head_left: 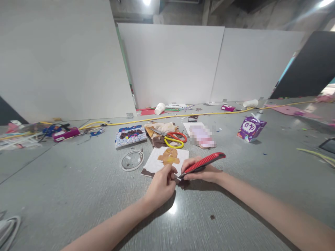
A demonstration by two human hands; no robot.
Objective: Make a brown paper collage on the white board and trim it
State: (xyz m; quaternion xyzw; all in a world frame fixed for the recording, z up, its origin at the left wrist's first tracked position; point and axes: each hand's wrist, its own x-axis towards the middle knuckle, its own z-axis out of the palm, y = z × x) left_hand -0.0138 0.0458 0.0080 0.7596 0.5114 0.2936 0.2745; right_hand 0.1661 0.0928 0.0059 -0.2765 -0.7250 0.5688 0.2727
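Note:
A white sheet (153, 158) with a tan and yellow figure (169, 157) lies on the grey surface, dark brown material showing under its lower edge. My left hand (163, 183) rests at the sheet's near edge, fingers curled together; what they pinch, if anything, is hidden. My right hand (201, 170) holds a red utility knife (204, 162), its dark tip pointing down-left at the sheet's near right corner, close to my left fingertips. Just beyond the sheet, scissors (174, 139) with red and yellow handles lie on brown and tan cloth-like pieces (157, 139).
Left of the sheet are a white ring (132, 160) and a patterned box (131, 136). A purple carton (251, 128) stands at the right. A yellow cable (157, 119) crosses behind, before white panels (172, 62). A small dark scrap (212, 217) lies near the front.

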